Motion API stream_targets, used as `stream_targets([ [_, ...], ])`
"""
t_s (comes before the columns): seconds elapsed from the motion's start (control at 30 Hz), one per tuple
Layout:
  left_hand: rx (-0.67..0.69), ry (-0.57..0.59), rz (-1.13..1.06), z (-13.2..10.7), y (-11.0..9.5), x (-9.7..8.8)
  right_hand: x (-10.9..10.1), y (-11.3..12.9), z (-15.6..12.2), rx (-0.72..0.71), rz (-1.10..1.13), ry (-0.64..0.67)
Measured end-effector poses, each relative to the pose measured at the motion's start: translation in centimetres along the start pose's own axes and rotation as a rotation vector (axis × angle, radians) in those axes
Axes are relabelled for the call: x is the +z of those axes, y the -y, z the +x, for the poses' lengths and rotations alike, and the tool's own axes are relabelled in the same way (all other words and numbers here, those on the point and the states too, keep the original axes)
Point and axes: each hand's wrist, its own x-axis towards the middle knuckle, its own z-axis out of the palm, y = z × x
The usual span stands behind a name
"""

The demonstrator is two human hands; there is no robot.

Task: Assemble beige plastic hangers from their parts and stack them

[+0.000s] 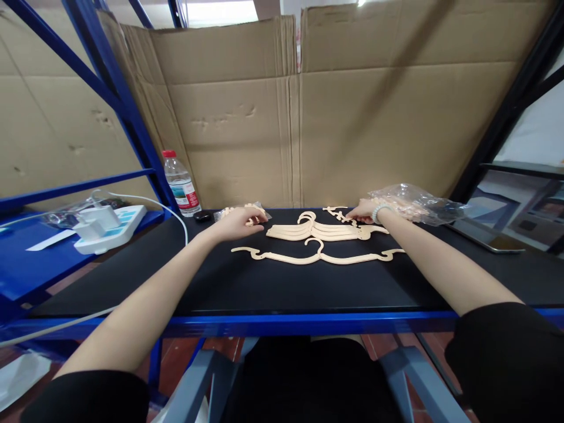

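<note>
On the black table top lies a beige foldable clothes hanger (295, 259), spread wide with curved arms and a hook. Just behind it is a stack of similar hanger parts (291, 232), hooks together. At the stack's left, my left hand (240, 224) has its fingers curled round a small beige piece by a small clear bag of pieces (227, 212). My right hand (363, 210), with a beaded bracelet at the wrist, pinches among small loose beige pieces (339, 215) behind the stack's right end. Its fingertips are partly hidden.
A clear plastic bag of beige parts (409, 205) lies right of my right hand, near a flat tablet-like device (484, 239). A water bottle (180, 185), a small black object (202, 216) and a white power strip (115, 229) with cables stand left. Cardboard (238, 129) walls the back.
</note>
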Motion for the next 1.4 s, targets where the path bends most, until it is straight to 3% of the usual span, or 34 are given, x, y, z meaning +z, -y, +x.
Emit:
stream_targets([
  [0.27, 0.035, 0.017, -0.018, 0.2, -2.2, 0.6, -0.3, -0.7, 0.3, 0.081, 0.222, 0.067],
  [0.5, 0.061, -0.059, -0.108, 0.3, -3.3, 1.2, -0.7, 1.2, -1.0, -0.024, 0.433, 0.072],
  [0.63, -0.014, -0.107, -0.400, 0.4, -5.3, 2.0, -0.1, 4.2, -4.3, -0.291, 0.678, 0.175],
  [0.8, -0.200, -0.036, -1.066, 0.4, -7.9, 2.7, 3.0, 7.7, -9.8, -0.569, 0.749, 0.420],
  [0.93, -0.374, 0.082, -1.443, 0.1, -8.5, 2.8, 5.6, 9.2, -11.7, -0.637, 0.801, 0.401],
  [1.07, -0.482, 0.134, -1.557, 0.0, -8.7, 2.8, 7.1, 9.7, -11.8, -0.691, 0.806, 0.429],
  [1.2, -0.469, 0.185, -1.620, 0.0, -9.2, 2.9, 7.7, 10.0, -12.0, -0.719, 0.770, 0.441],
  [1.3, -0.437, 0.121, -1.605, 0.0, -9.5, 2.8, 7.3, 9.8, -12.0, -0.704, 0.752, 0.364],
  [1.4, -0.418, -0.028, -1.533, 0.0, -9.1, 2.7, 5.9, 8.7, -11.5, -0.699, 0.583, 0.160],
])
